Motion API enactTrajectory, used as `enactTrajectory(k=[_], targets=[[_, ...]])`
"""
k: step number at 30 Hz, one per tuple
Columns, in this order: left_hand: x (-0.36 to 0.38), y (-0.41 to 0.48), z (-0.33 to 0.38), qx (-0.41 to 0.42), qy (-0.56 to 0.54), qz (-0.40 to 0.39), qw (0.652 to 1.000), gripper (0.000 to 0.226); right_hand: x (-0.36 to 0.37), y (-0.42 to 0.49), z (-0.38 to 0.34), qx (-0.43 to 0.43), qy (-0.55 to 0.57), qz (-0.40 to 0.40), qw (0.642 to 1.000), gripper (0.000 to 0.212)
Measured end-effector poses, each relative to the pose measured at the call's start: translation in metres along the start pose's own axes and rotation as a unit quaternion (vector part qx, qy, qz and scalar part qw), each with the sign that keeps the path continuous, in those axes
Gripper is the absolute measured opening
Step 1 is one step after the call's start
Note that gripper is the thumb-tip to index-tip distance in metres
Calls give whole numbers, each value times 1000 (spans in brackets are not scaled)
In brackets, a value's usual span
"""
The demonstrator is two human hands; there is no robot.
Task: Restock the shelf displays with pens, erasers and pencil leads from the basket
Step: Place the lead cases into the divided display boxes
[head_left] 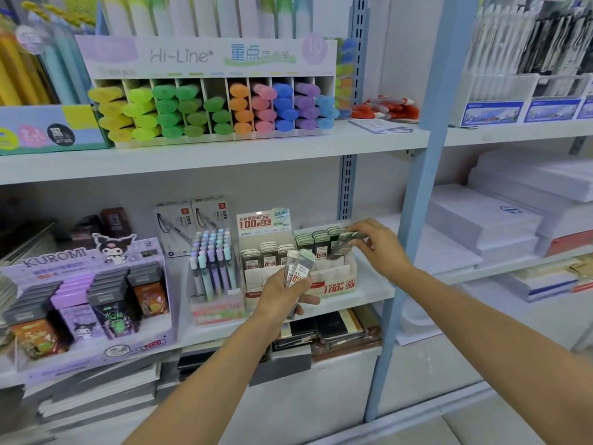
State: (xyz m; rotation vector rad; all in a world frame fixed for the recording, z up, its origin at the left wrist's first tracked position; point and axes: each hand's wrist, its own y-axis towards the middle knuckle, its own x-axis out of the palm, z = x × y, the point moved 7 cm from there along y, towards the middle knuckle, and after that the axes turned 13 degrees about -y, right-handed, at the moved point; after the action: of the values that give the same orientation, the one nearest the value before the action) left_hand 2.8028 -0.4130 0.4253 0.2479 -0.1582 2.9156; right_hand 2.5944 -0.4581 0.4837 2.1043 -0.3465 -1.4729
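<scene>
Head view of a stationery shelf. At centre frame the left hand (282, 295) gripped a small bundle of lead cases (300, 268), its fingers curled round their lower ends and their tops standing upright. Right of centre, the right hand (380, 248) pinched a single lead case (345, 243) between thumb and fingertips. The case was tilted, just beside the rows of dark cases standing in the right lead box (335, 282), which was marked 0.7. The left lead box (256, 274), marked 0.5, stood against it and held one row of cases. The bundle in the left hand hid part of both boxes where they met. Both boxes rested on the lower shelf (378, 287). To their left stood a pen display (211, 261) of pastel pens, and at lower left a purple cartoon display (90, 284) of flat packs. On the upper shelf (224, 159) a highlighter rack (211, 104) filled the upper centre of the frame, with red-and-white gloves (385, 107) to its right. A blue post (417, 187) ran down the frame just right of the right hand, and the right forearm crossed in front of it. Beyond the post lay stacks of white paper (481, 220). Dark notebooks (321, 329) lay under the lower shelf, partly hidden by the left forearm.
</scene>
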Motion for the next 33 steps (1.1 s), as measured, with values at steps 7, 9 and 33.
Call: enactTrajectory(k=[7,9,33], targets=[[-6,9,-5,5,23,12,1000,17,-2,15,4,16,0,19,1000,34],[-7,10,-6,5,27,15,1000,19,0,19,4,16,-5,5,1000,35],[-47,-7,4,24,-66,51,996,16,42,8,-60,-37,48,-73,995,17]])
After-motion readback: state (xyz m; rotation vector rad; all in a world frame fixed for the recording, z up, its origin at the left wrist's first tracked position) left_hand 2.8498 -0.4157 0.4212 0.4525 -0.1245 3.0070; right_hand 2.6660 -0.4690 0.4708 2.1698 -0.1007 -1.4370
